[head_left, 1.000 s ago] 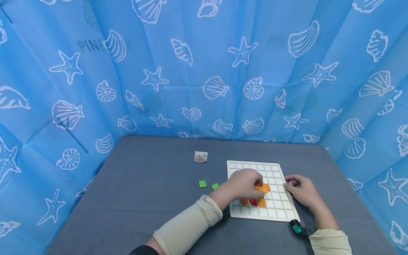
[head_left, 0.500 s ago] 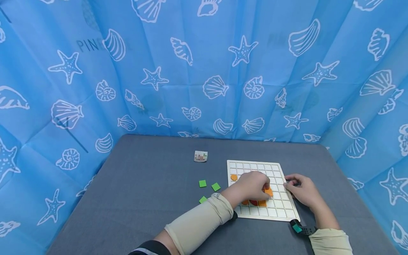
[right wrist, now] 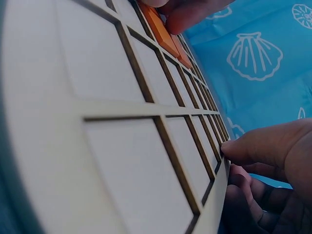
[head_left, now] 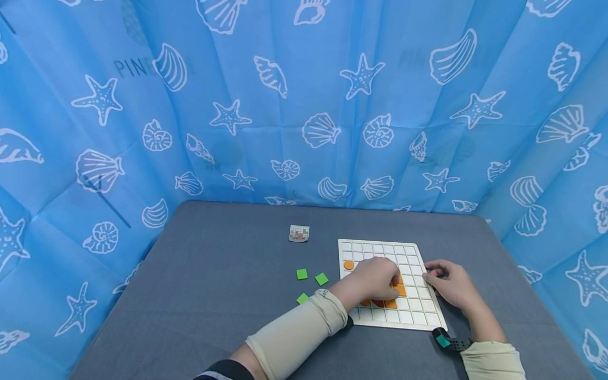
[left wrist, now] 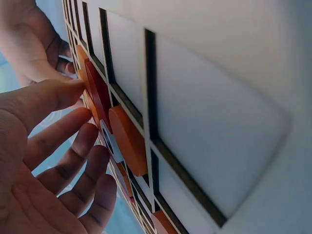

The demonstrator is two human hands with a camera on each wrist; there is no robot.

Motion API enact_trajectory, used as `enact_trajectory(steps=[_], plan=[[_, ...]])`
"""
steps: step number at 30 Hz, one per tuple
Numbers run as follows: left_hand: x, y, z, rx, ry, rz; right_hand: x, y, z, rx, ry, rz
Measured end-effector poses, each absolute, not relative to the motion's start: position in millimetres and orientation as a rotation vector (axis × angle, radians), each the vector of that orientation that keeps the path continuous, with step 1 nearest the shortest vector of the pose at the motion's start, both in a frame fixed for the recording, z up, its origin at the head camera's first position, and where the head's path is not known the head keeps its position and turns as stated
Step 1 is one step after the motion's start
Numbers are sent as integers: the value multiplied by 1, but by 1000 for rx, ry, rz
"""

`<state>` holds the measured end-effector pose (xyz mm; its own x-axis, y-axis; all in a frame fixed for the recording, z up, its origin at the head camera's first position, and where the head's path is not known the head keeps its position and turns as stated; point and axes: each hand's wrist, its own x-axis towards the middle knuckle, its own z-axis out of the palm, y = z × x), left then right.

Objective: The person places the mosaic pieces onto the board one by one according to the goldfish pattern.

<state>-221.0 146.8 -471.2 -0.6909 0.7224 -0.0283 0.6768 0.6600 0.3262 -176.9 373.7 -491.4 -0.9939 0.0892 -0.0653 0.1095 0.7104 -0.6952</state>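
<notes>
A white gridded board (head_left: pixel 413 317) lies on the table with orange and red pieces in its cells. My left hand (head_left: pixel 372 277) is over its middle. In the left wrist view, the thumb and forefinger touch an orange tile beside a red piece (left wrist: pixel 99 92); the other fingers are loosely bent. One orange square tile (head_left: pixel 401 290) lies flat just right of the fingertips. My right hand (head_left: pixel 448 283) grips the board's right edge, the thumb (right wrist: pixel 234 148) on top and the fingers curled below. The left hand hides several cells.
Left of the board lie three green square tiles, a near one (head_left: pixel 302 298) partly behind the left sleeve. Farther back is a small card (head_left: pixel 298 233) with a coloured grid picture. An orange round piece (head_left: pixel 348 265) sits at the board's left. A blue curtain (head_left: pixel 285 105) hangs behind the grey table (head_left: pixel 214 264).
My left hand has moved slightly right and down across the board. The orange tile at its fingertips, tilted half a second ago, now lies flat. The right hand has stayed in place.
</notes>
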Motion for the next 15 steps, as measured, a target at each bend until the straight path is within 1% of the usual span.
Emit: enact_trajectory(steps=[9, 15], plan=[[-219, 140, -469, 1186, 2707, 474, -177, 374, -491, 174, 2870, -1175], [-222, 123, -467, 1215, 2652, 603, -178, 373, -492, 186, 2881, -1158]])
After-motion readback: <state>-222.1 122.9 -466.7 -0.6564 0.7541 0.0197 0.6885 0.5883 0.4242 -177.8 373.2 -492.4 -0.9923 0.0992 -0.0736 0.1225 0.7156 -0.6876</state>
